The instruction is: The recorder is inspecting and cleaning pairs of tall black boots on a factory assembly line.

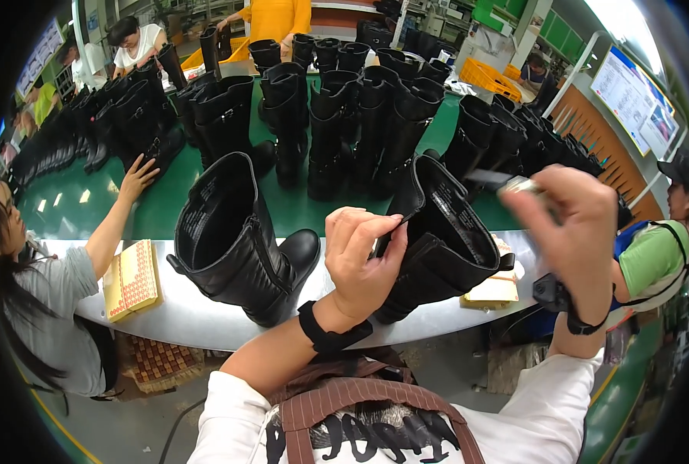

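Observation:
In front of me stand two tall black boots, both with open tops. My left hand (364, 259) is closed in a pinch on the top edge of the right-hand boot (441, 278), by its side opening. To the right of that boot's top, my right hand (573, 205) is raised and smeared by motion. Its fingers are closed round a small silvery tool (521, 185), with a blurred pale blade-like part pointing left; its exact kind does not show. The left-hand boot (232, 240), with a zip down its shaft, stands untouched, its toe toward the right.
Several more black boots (333, 131) crowd the green tabletop (159, 220) beyond. A yellow patterned pad (132, 280) lies on the metal edge (337, 334) at left. A co-worker's hand (137, 179) touches a boot there; another person (654, 255) is at right.

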Tool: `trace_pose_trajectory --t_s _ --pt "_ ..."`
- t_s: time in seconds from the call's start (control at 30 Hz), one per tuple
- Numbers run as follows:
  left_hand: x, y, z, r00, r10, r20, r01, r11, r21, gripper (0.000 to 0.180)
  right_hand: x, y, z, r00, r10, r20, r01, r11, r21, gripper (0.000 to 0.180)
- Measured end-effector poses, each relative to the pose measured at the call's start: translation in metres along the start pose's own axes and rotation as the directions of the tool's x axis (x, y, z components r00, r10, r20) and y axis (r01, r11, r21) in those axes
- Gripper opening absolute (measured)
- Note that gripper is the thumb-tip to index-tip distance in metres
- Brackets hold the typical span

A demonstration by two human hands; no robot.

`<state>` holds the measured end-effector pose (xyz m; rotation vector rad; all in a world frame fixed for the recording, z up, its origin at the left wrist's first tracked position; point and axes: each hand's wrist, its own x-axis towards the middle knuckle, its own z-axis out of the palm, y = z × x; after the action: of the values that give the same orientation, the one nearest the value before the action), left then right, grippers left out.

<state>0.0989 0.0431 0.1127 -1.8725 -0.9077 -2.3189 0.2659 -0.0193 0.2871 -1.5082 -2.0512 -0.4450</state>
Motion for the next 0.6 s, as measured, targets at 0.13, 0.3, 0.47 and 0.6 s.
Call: trace_pose_trajectory --t_s 0.13,0.3,0.47,0.6 --pt "-0.002 -0.001 -0.001 1.000 -0.018 0.021 0.018 1.000 -0.005 0.027 -0.021 0.075 0.035 0.980 0.180 -0.080 -0.193 0.955 -0.224 0.037" --pt "-0.017 -0.001 -0.034 0.995 0.036 0.092 -0.026 0.993 -0.115 0.032 -0.116 0.173 0.170 0.932 0.339 0.126 -0.280 0.897 -0.343 0.035" --pt "-0.045 -0.014 -0.136 0.845 0.314 0.432 -0.353 0.936 0.010 0.047 -0.169 0.166 0.204 0.953 0.294 0.068 -0.294 0.956 0.001 0.039" --pt "-0.068 -0.025 -0.204 0.943 0.134 0.305 -0.243 0.903 0.355 0.053 -0.181 0.084 0.169 0.876 0.151 0.458 -0.453 0.582 0.675 0.076"
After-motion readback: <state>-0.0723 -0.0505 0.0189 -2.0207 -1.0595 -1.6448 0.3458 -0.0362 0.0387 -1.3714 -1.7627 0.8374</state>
